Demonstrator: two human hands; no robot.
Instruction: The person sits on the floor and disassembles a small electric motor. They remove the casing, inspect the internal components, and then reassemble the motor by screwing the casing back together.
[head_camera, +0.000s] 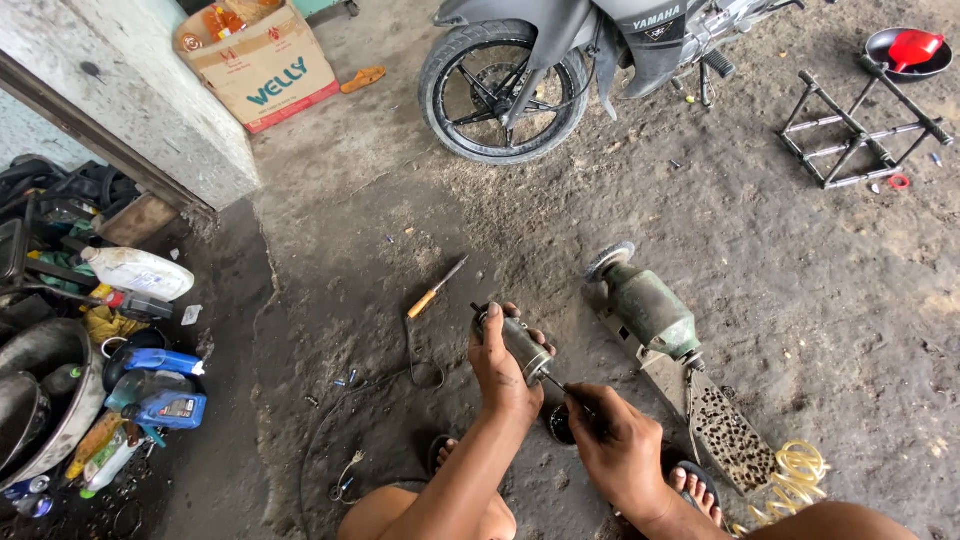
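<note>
The left hand (500, 365) wraps tight around a small grey metal motor shaped like a can (518, 345), holding it up off the dirt floor (780, 270) so it stays still. The right hand (615, 445) grips a thin dark tool (562, 388), its tip poking into the motor's end. A green bench grinder (648, 308) sits just beside them, and a yellow-handled screwdriver (435, 290) lies near.

Motorcycle wheel (505, 92), cardboard box (265, 62), green bench grinder (648, 307), yellow-handled screwdriver (436, 289), blue bottles (165, 385).
</note>
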